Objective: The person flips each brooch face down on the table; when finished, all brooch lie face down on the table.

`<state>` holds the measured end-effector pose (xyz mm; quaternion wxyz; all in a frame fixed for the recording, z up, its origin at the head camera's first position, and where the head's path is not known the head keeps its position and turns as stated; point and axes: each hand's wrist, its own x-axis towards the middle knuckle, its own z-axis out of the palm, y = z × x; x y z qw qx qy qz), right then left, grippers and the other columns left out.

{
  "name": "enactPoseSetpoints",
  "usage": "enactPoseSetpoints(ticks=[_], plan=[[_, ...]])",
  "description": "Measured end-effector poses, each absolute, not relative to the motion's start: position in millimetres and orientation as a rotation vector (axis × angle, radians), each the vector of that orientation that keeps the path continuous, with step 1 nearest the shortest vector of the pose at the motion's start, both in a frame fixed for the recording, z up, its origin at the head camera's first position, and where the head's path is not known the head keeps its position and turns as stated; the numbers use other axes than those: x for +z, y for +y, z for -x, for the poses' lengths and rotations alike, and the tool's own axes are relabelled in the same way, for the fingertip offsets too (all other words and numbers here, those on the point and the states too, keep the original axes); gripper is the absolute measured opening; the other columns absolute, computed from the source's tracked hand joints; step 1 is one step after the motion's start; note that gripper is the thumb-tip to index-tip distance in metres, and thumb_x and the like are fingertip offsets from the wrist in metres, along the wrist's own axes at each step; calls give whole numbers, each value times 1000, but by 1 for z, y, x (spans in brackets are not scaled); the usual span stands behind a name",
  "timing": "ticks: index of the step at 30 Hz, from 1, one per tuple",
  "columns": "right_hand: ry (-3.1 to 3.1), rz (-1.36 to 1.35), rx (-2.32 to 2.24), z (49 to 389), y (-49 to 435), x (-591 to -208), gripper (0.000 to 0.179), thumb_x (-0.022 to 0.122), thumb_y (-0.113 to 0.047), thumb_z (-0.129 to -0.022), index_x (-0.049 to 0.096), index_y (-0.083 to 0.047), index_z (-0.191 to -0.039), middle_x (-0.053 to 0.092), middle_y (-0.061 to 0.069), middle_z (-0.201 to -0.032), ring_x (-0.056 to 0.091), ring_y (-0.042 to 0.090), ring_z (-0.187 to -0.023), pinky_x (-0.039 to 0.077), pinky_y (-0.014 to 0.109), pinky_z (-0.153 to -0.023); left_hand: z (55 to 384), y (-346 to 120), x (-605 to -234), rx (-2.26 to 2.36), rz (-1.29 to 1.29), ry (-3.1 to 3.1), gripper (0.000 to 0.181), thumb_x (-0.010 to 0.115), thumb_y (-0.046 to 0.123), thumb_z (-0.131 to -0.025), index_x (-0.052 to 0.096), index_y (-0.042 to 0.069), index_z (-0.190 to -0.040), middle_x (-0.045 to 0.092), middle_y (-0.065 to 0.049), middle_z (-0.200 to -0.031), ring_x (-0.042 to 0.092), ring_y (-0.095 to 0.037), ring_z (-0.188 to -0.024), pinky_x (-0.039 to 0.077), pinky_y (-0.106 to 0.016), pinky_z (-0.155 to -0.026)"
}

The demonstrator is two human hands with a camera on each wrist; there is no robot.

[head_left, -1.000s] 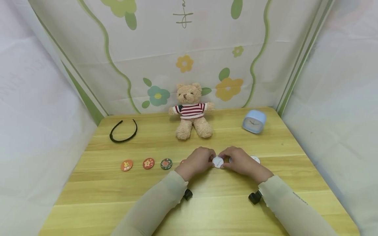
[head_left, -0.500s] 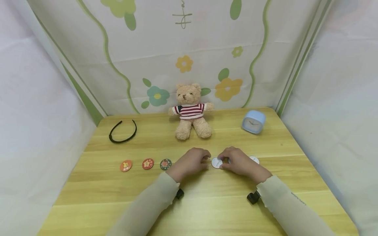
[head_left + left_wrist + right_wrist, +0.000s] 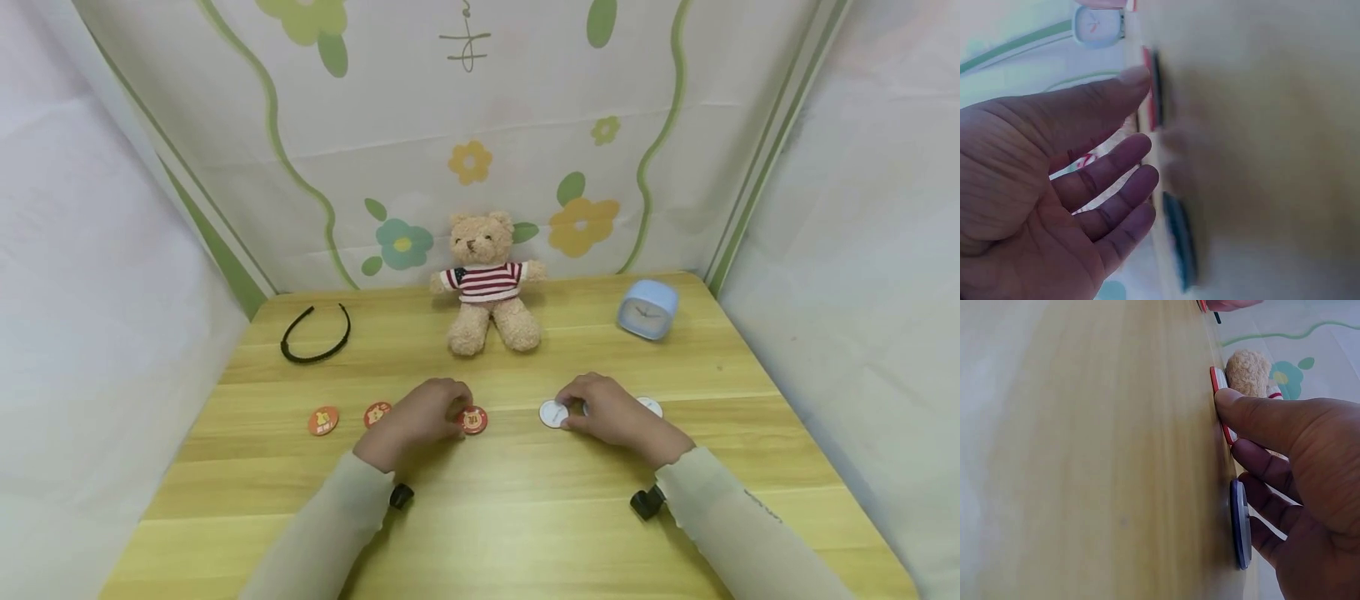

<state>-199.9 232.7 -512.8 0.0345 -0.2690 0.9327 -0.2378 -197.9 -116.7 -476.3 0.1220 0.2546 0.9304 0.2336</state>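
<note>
My left hand (image 3: 423, 417) has its thumb and forefinger at the edges of a red round badge (image 3: 474, 420), pinching it on the table. In the left wrist view a dark green badge (image 3: 1179, 244) lies beside the curled fingers; that hand hides it in the head view. My right hand (image 3: 615, 414) pinches a white-faced round badge (image 3: 552, 414), whose rim shows red in the right wrist view. Under the right fingers is a purple-rimmed badge (image 3: 1243, 528), mostly covered in the head view. Another white badge (image 3: 649, 407) lies just beyond that hand.
An orange badge (image 3: 323, 421) and a red star badge (image 3: 377, 412) lie at left on the wooden table (image 3: 510, 517). Toward the back are a black headband (image 3: 315, 358), a teddy bear (image 3: 487, 283) and a blue alarm clock (image 3: 648, 310). White fabric walls surround the table.
My left hand has let go of the white badge and moved left to the red badge, uncovering it. My right hand stays at the white badge.
</note>
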Motion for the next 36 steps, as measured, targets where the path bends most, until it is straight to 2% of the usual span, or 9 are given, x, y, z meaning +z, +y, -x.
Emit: enactPoseSetpoints(ticks=[9, 16, 20, 27, 36], plan=[[2871, 819, -726, 199, 234, -512, 29, 88, -27, -94, 79, -17, -120, 75, -7, -113, 67, 17, -110, 57, 48, -101, 198, -106, -483, 731, -782, 2711, 24, 89, 13, -93, 76, 11, -112, 71, -1, -104, 61, -20, -98, 53, -46, -100], [2874, 831, -745, 198, 234, -513, 30, 89, -27, -94, 79, -16, -120, 75, -6, -114, 68, 17, -110, 57, 48, -101, 203, -82, -490, 674, -811, 2698, 30, 87, 20, -96, 79, 16, -125, 76, 2, -121, 67, -21, -120, 53, -44, -113], [2870, 824, -763, 197, 232, -512, 31, 89, -27, -94, 79, -15, -121, 75, -5, -115, 68, 18, -110, 57, 49, -101, 204, -74, -492, 648, -840, 2701, 34, 86, 22, -97, 79, 17, -130, 75, 3, -124, 67, -19, -120, 53, -41, -112], [2834, 840, -858, 197, 217, -511, 39, 87, -30, -95, 76, -15, -129, 74, -1, -128, 65, 26, -127, 52, 53, -112, 204, -72, -495, 644, -864, 2713, 35, 86, 22, -97, 79, 17, -132, 75, 3, -125, 67, -19, -122, 53, -40, -112], [2812, 1017, -758, 202, 180, -516, 24, 89, -29, -94, 82, -21, -115, 77, -8, -119, 65, 20, -120, 53, 45, -109, 203, -72, -494, 663, -869, 2729, 32, 85, 23, -98, 80, 17, -128, 77, 3, -126, 68, -20, -123, 53, -41, -112]])
